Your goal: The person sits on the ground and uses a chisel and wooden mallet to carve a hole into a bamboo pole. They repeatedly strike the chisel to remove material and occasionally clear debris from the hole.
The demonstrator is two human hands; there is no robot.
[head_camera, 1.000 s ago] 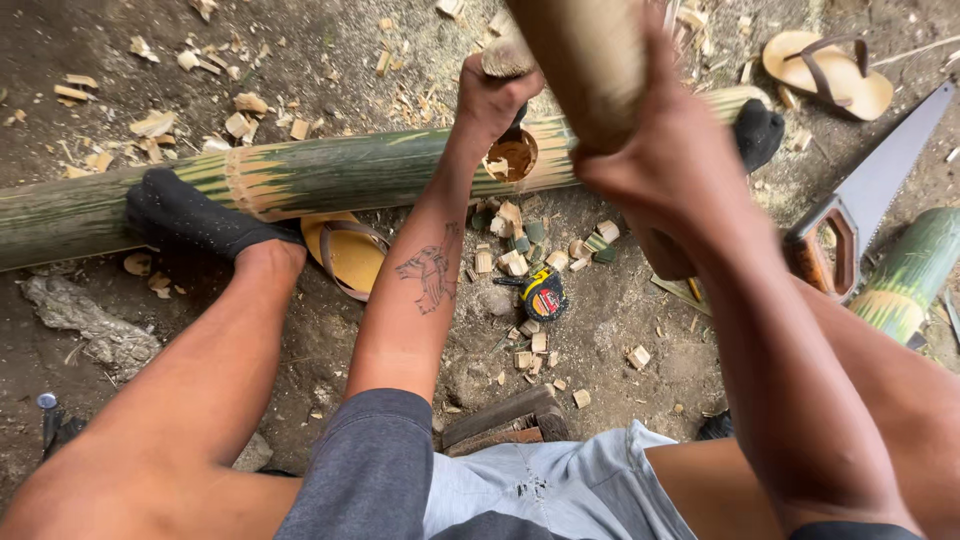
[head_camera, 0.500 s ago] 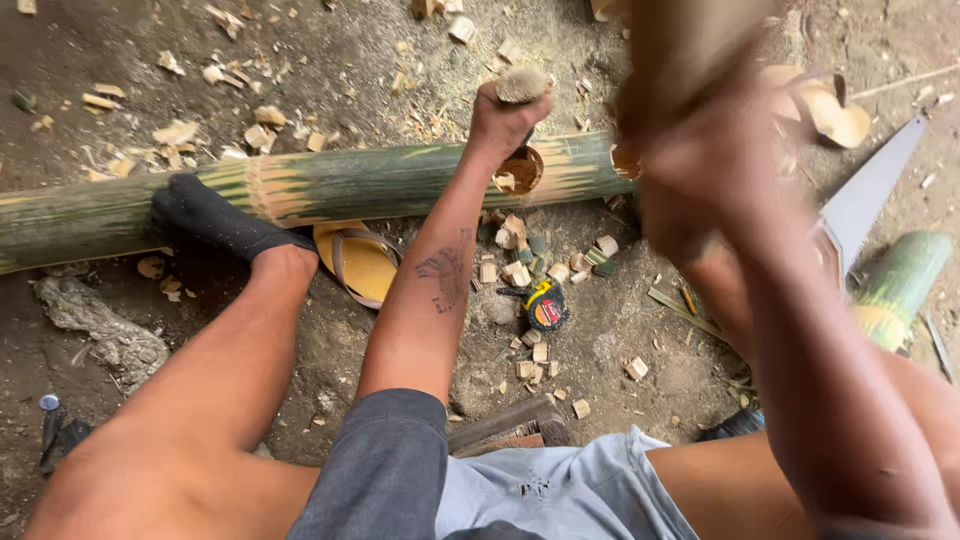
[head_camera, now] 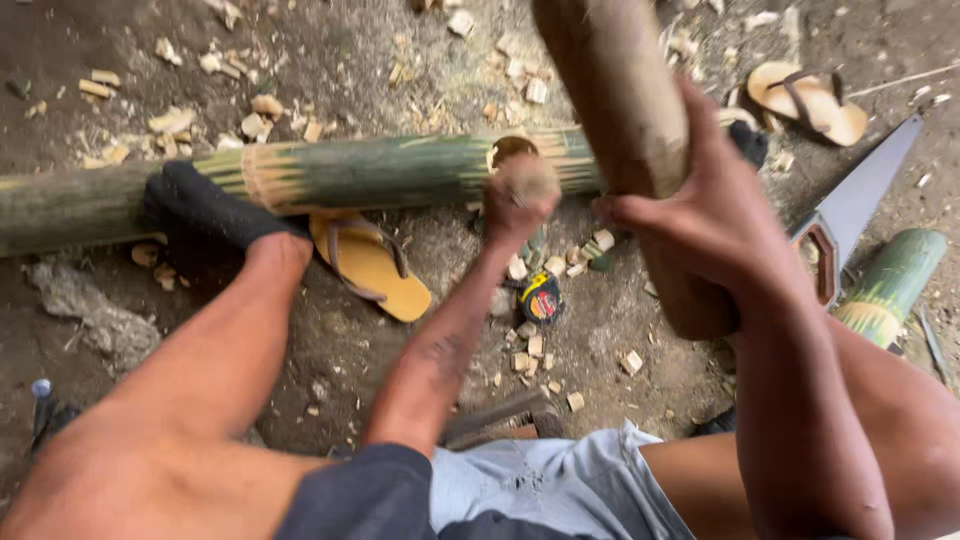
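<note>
Bare dirt ground littered with wood chips and tools.

A long green bamboo pole lies across the ground, with a round hole cut near its right part. A yellow sandal lies just below the pole, a second sandal at top right. A hand saw rests at right, beside a short green bamboo piece. A tape measure sits among pale wood chips. More chips are scattered above the pole. Grey rag-like debris lies at left.
</note>
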